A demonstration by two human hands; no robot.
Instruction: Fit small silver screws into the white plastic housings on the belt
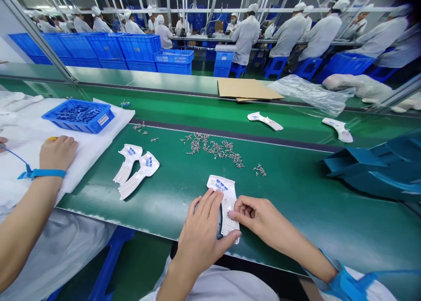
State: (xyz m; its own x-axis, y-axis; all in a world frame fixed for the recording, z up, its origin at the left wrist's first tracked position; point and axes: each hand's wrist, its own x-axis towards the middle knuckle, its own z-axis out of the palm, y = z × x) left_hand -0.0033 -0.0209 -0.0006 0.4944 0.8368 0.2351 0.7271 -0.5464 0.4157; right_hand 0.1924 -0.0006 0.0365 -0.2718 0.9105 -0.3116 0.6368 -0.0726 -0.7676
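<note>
A curved white plastic handle shell (229, 200) with blue pieces at its wide upper end lies on the green bench in front of me. My left hand (202, 228) holds it, fingertips on its left side and thumb across its lower end. My right hand (251, 211) is closed in a pinch over the shell's lower half, on a small metal part (229, 213) mostly hidden by the fingertips. Beyond the hands, many similar small metal parts (213, 147) lie in a loose pile, with a smaller cluster (259, 170) to its right.
Two more white shells (140, 174) lie touching at left. On the conveyor behind are two single shells (265, 120) (338, 129) and cardboard (248, 90). A co-worker's hand (58, 152) rests near a blue tray (79, 115). A teal bin (378, 169) stands at right.
</note>
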